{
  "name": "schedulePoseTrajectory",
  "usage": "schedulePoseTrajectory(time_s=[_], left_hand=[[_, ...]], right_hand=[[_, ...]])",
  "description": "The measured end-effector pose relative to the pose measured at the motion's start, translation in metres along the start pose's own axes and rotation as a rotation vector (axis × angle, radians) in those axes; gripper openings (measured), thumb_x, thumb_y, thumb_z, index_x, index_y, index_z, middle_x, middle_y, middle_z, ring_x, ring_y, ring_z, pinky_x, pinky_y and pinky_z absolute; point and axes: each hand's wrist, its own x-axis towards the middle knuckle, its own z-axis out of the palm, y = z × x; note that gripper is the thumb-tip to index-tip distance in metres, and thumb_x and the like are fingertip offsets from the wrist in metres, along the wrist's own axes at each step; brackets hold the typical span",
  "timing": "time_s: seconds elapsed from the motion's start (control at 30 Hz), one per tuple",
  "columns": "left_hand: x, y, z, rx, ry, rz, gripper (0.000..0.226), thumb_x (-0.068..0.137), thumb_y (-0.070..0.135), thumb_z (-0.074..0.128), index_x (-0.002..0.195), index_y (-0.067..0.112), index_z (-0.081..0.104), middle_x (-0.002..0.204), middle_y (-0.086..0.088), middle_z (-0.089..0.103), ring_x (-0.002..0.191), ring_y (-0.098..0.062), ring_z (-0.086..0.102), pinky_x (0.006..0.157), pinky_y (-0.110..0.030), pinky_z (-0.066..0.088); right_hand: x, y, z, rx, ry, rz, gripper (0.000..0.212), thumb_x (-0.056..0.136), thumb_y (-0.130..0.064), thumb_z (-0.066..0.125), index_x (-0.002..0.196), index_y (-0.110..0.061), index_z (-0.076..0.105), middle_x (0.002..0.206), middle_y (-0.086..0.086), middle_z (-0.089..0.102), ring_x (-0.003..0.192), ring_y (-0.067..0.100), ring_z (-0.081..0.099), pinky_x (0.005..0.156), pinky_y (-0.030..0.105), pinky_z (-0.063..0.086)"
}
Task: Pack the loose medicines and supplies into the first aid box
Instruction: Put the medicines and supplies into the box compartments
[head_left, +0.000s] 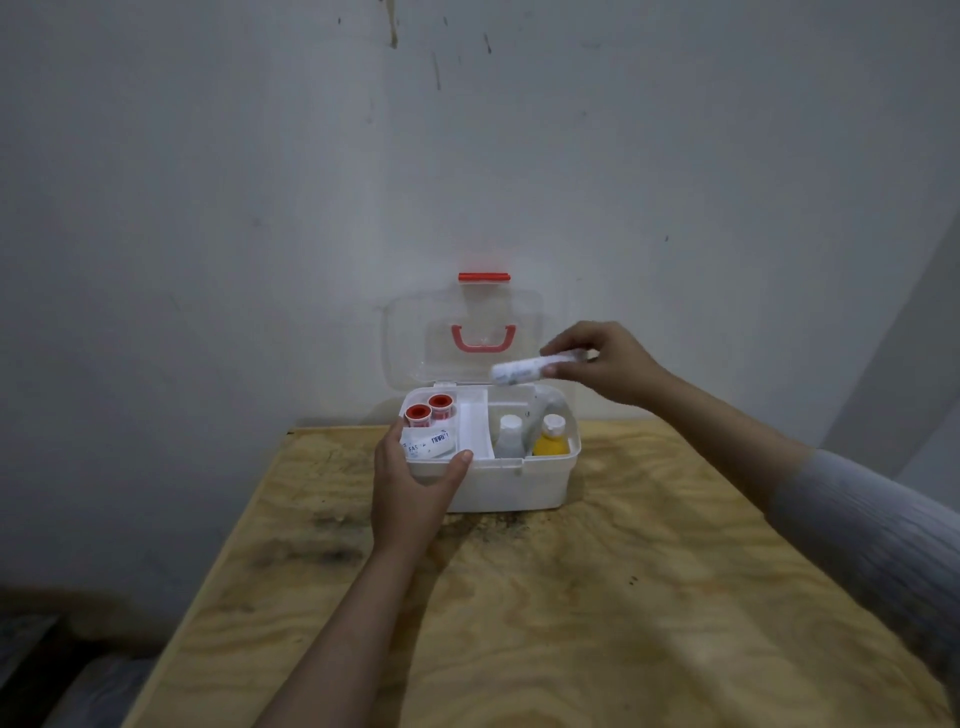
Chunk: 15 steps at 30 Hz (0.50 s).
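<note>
A white first aid box (519, 486) stands open at the far end of the plywood table, its clear lid (405, 343) with red handle upright against the wall. Inside, two red-capped tape rolls (430, 408) and a wrapped bandage packet (428, 444) lie in the left compartment. A clear bottle (509, 436) and a yellow bottle (551, 440) stand in the right one. My left hand (415, 493) grips the box's front left corner, thumb on the rim. My right hand (602, 366) holds a white wrapped roll (514, 372) above the box's back right part.
The plywood table (597, 597) stretches toward me, stained dark in patches. A grey wall rises right behind the box. The table's left edge drops to a dark floor with a blurred object (78, 686) at the lower left.
</note>
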Motion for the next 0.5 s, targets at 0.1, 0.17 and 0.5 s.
schedulePoseTrajectory(time_s=[0.1,0.17,0.5], left_hand=[[0.001,0.000,0.000,0.002,-0.011,-0.021,0.097,0.056,0.070,0.068,0.139,0.034,0.033,0.138,0.008,0.043,0.117,-0.009,0.045,0.083,-0.030,0.052],[0.002,-0.001,0.000,0.012,-0.019,-0.026,0.097,0.057,0.070,0.069,0.139,0.035,0.031,0.139,0.009,0.042,0.118,-0.010,0.046,0.084,-0.036,0.055],[0.003,-0.004,0.001,0.010,-0.025,0.015,0.093,0.060,0.066,0.070,0.139,0.032,0.032,0.137,0.007,0.044,0.117,-0.010,0.047,0.078,-0.026,0.052]], right_hand=[[0.018,-0.023,0.013,-0.139,-0.205,-0.032,0.019,0.072,-0.022,0.077,0.090,-0.019,0.073,0.091,-0.004,0.065,0.082,0.008,0.056,0.071,0.021,0.041],[0.029,-0.036,0.024,-0.288,-0.299,-0.042,0.018,0.073,-0.023,0.077,0.089,-0.019,0.072,0.093,-0.004,0.063,0.087,0.011,0.055,0.075,0.025,0.043],[0.058,-0.045,0.069,-0.413,-0.586,0.048,0.020,0.079,-0.016,0.071,0.098,-0.015,0.071,0.115,0.004,0.067,0.108,0.020,0.059,0.089,0.028,0.041]])
